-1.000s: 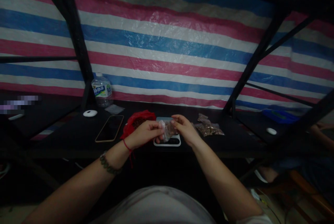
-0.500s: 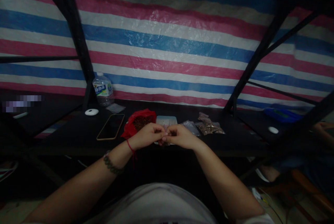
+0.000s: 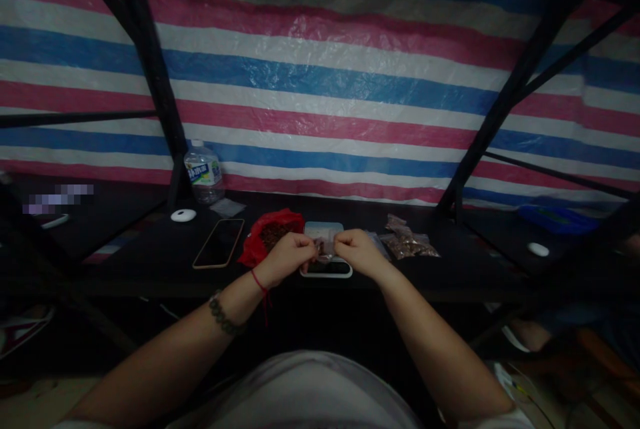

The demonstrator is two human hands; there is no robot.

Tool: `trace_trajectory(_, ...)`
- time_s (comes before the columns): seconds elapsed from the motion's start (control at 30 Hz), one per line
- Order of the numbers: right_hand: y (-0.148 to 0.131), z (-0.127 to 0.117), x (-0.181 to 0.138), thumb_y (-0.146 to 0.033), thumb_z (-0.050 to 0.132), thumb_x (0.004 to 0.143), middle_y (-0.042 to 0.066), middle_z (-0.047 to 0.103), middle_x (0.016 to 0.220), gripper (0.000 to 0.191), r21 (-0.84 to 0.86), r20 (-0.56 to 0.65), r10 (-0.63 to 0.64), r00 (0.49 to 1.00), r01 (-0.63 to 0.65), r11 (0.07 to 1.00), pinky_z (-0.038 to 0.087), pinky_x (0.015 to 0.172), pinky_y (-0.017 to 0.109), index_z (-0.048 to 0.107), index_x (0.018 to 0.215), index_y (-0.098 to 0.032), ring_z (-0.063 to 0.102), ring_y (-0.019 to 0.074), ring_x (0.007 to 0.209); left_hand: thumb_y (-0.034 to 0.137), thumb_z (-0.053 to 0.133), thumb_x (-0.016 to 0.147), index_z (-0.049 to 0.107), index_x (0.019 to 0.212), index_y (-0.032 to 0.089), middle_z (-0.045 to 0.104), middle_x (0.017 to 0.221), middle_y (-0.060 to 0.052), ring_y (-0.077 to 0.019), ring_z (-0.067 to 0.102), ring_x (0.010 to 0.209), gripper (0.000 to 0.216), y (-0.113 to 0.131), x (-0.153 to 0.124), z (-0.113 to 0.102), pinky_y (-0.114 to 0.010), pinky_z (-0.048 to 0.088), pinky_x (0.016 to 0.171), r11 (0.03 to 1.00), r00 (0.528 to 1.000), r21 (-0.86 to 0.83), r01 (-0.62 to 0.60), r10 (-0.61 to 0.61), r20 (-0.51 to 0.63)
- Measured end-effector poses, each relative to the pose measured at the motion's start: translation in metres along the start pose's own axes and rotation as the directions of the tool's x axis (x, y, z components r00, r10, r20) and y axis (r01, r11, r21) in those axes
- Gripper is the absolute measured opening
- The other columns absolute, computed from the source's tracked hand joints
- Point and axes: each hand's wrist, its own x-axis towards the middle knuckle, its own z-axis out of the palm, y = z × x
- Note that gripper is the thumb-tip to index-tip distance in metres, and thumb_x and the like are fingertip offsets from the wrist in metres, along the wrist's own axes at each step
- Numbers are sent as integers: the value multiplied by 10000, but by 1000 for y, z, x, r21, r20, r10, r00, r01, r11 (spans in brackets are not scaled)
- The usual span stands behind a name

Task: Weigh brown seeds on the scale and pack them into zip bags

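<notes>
Between my two hands is a small clear plastic bag [image 3: 325,249] with brown bits in it. My left hand [image 3: 291,257] pinches its left side, and my right hand [image 3: 357,250] pinches its right side near the top. The bag is held over a white kitchen scale [image 3: 327,274] with a dark front panel and a pale platform. Just left of the scale lies an open red plastic bag [image 3: 255,239] full of small brown pieces [image 3: 275,232]. To the right of my right hand are several filled clear bags [image 3: 410,244] in a pile, beside flat clear bags [image 3: 379,244].
A phone [image 3: 219,243] lies left of the red bag. Behind it stand a clear plastic bottle [image 3: 204,172] and a white oval object [image 3: 183,215]. Black metal posts [image 3: 155,62] frame the table, with a striped tarp [image 3: 320,109] behind. Another person's foot [image 3: 527,336] shows at lower right.
My hands have moved apart, and the small bag with brown bits now shows stretched between them. More of the scale's front has come into view. The whole view has shifted slightly.
</notes>
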Motion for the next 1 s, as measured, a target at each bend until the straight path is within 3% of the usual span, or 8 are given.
trace_trajectory(0.1, -6, -1, -3, -114, 530, 663, -37, 427, 568, 175, -139, -107, -91, 990, 76, 987, 270, 519, 219, 447, 522, -174, 410, 103, 566, 266, 534, 688, 533, 543, 149, 507, 433, 37, -82, 464, 399, 186, 1, 1, 1, -199, 347, 437, 999, 999, 40, 31, -30, -25)
trace_trajectory(0.17, -10, 0, -5, -47, 533, 623, -3, 544, 728, 126, -138, -108, -177, 978, 161, 977, 354, 596, 216, 547, 612, -171, 498, 121, 678, 262, 541, 696, 546, 561, 149, 527, 454, 37, -87, 488, 418, 176, 1, 1, 3, -200, 371, 449, 996, 999, 85, 41, -38, -28)
trace_trajectory(0.23, -12, 2, -7, -12, 527, 626, 28, 605, 873, 201, -108, -67, -212, 975, 205, 973, 409, 682, 229, 626, 682, -178, 553, 135, 779, 243, 537, 702, 558, 579, 149, 544, 473, 36, -89, 513, 434, 157, 0, 0, 5, -196, 389, 459, 991, 999, 125, 47, -46, -15)
trace_trajectory(0.43, -9, 2, -12, -105, 571, 716, 23, 693, 755, 195, -262, 42, -27, 999, 37, 964, 399, 623, 241, 733, 765, -203, 603, 153, 682, 254, 535, 727, 575, 588, 155, 580, 513, 26, -101, 553, 471, 175, -2, -5, 7, -198, 406, 473, 970, 1000, 243, 11, -13, 6)
trace_trajectory(0.7, -14, 1, -14, -103, 573, 725, 14, 691, 669, 202, -272, 186, 21, 982, 31, 962, 363, 578, 236, 747, 765, -200, 591, 146, 614, 319, 547, 776, 602, 628, 156, 564, 520, 24, -102, 536, 492, 227, 0, -13, 15, -201, 361, 477, 947, 991, 304, -101, 70, 111)
trace_trajectory(0.87, -16, -5, -15, -16, 507, 712, 64, 688, 715, 250, -362, 271, -129, 954, 225, 905, 403, 661, 257, 714, 697, -155, 597, 168, 692, 334, 565, 791, 619, 655, 148, 596, 623, -5, -108, 533, 585, 237, 0, -12, 11, -212, 382, 556, 869, 967, 425, -253, 239, 87)
trace_trajectory(0.93, -17, -10, -16, 2, 492, 718, 66, 683, 750, 264, -334, 324, -213, 922, 322, 886, 418, 701, 256, 706, 718, -153, 600, 168, 736, 351, 644, 740, 644, 798, 140, 641, 803, -41, -140, 569, 734, 219, 0, -9, 5, -231, 430, 665, 839, 931, 427, -336, 364, 18)
trace_trajectory(1.0, -17, -15, -18, 10, 486, 733, 54, 684, 806, 290, -244, 371, -276, 887, 380, 892, 435, 748, 247, 711, 787, -164, 609, 159, 787, 382, 729, 671, 620, 1050, 140, 634, 1036, -81, -177, 575, 904, 463, 0, -7, -4, -260, 449, 777, 831, 906, 373, -413, 415, 79)
